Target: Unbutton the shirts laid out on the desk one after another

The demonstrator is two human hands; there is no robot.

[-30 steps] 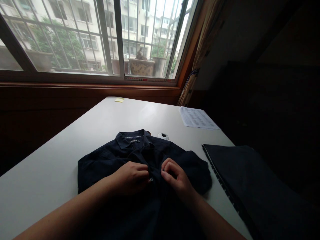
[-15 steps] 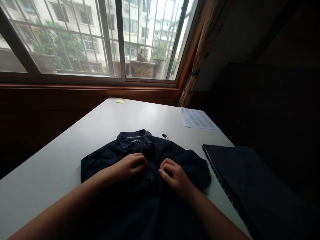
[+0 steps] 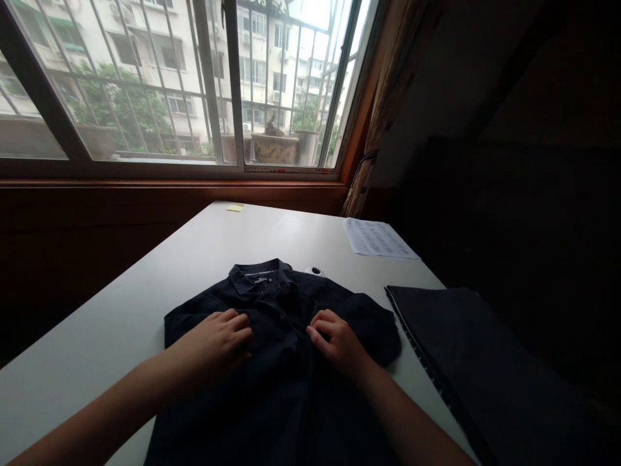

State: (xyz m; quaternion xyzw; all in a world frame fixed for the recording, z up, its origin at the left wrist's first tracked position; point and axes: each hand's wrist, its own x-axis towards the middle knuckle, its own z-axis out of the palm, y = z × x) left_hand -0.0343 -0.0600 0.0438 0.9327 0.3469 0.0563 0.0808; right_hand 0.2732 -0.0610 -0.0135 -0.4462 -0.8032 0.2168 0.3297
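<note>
A dark navy collared shirt point(image 3: 272, 388) lies front up on the white table, its collar away from me and small buttons down the middle. My right hand point(image 3: 337, 340) has thumb and fingertips closed on the shirt's front, just right of the button line. Over the chest on the left side is my left hand point(image 3: 220, 340). Its fingers are loosely bent and slightly apart, with no cloth visibly gripped. The undersides of those fingers are hidden.
A white round object with a dark centre point(image 3: 314, 272) sits behind the collar. Printed sheets point(image 3: 381, 238) lie at the back right, a yellow sticky note point(image 3: 235, 208) at the back left. Folded dark cloth point(image 3: 451, 323) covers the table's right edge. A barred window point(image 3: 194, 84) stands behind.
My left hand has moved left, away from the button line, and its fingers have loosened. My right hand stays at the same part of the shirt. The view has tilted up slightly.
</note>
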